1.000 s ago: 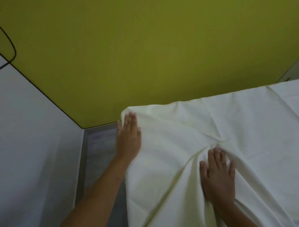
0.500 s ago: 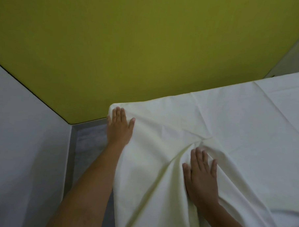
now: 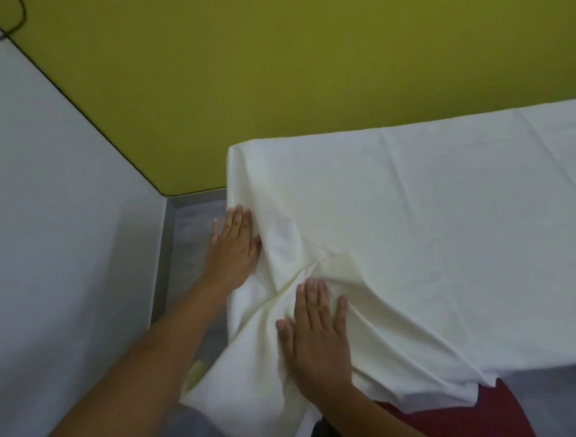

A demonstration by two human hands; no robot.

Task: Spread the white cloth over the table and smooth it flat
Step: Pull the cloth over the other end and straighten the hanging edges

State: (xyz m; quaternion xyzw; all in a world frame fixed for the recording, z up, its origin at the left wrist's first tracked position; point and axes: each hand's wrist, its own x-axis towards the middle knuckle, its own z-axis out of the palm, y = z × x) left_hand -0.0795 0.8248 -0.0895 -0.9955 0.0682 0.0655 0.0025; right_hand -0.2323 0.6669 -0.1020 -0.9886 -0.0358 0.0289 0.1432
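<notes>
At the near corner, the left hand (image 3: 234, 245) and right hand (image 3: 317, 338) press flat, fingers spread, on the white cloth (image 3: 428, 224), light, limp fabric that bunches easily, probably best tugged by its hanging edge.

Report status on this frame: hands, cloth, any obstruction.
Left hand flat, open, pressing cloth's left edge. Right hand flat, open on bunched folds. White cloth smooth farther out, creased near hands. Nothing in the way.

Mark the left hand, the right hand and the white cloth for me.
left hand (image 3: 233, 249): head view, back of the hand, flat at the cloth's left edge.
right hand (image 3: 318, 335): head view, back of the hand, flat on bunched folds.
white cloth (image 3: 445, 205): head view, smooth upper stretch.
</notes>
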